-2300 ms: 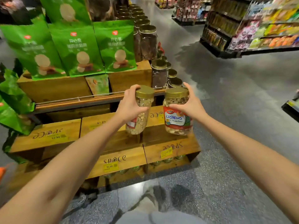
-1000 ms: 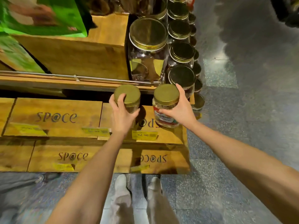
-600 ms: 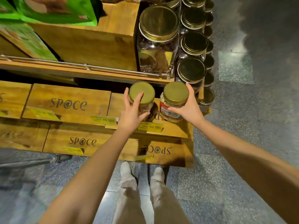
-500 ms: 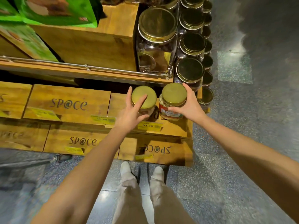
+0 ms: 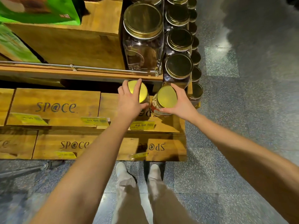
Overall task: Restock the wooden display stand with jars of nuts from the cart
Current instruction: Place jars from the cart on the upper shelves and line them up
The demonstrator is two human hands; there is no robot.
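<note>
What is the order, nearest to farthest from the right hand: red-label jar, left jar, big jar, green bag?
1. Red-label jar, gripped by the right hand.
2. Left jar, alongside, gripped by the left hand.
3. Big jar, higher up, behind.
4. Green bag, far upper left.

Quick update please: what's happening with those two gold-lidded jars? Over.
Left hand grips left jar at lid. Right hand grips right jar. Both side by side at wooden crate; upper shelf edge close behind.

Upright, gold-lidded: left jar (image 5: 143,94), right jar (image 5: 167,98), side by side on wooden stand (image 5: 56,97).
</note>
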